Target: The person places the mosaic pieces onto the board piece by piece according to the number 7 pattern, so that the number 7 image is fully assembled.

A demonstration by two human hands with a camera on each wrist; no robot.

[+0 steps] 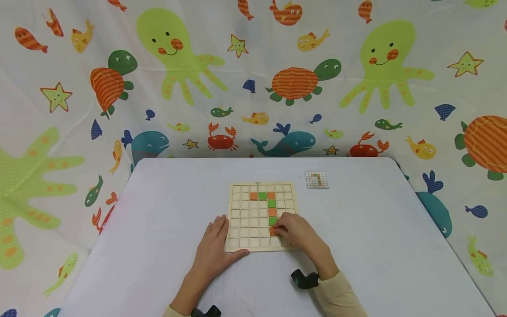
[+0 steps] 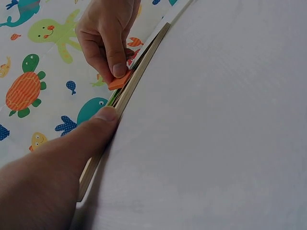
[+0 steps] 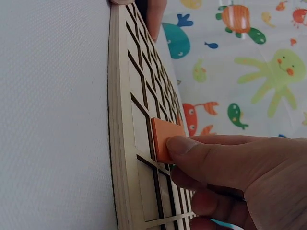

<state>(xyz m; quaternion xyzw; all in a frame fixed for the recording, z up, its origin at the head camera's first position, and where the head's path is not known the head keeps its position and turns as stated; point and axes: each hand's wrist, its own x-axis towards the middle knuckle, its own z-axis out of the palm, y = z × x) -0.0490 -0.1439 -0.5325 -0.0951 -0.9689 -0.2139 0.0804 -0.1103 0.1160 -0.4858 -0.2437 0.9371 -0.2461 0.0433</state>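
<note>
A square wooden grid board (image 1: 249, 217) lies flat on the white table. Orange and green square tiles fill part of its top area and run down one column, with a green tile (image 1: 262, 195) in the upper row. My right hand (image 1: 297, 229) pinches an orange tile (image 3: 165, 139) between thumb and fingers at the lower end of that column; in the right wrist view the tile stands slightly above the grid. My left hand (image 1: 215, 246) rests along the board's left edge, fingers extended, thumb (image 2: 103, 120) against the near edge.
A small card (image 1: 317, 179) printed with a grid and a coloured pattern lies on the table (image 1: 178, 189) beyond the board's right corner. Dark wrist devices (image 1: 305, 279) sit near the sleeves. A curtain (image 1: 245, 119) with sea animals hangs behind the table.
</note>
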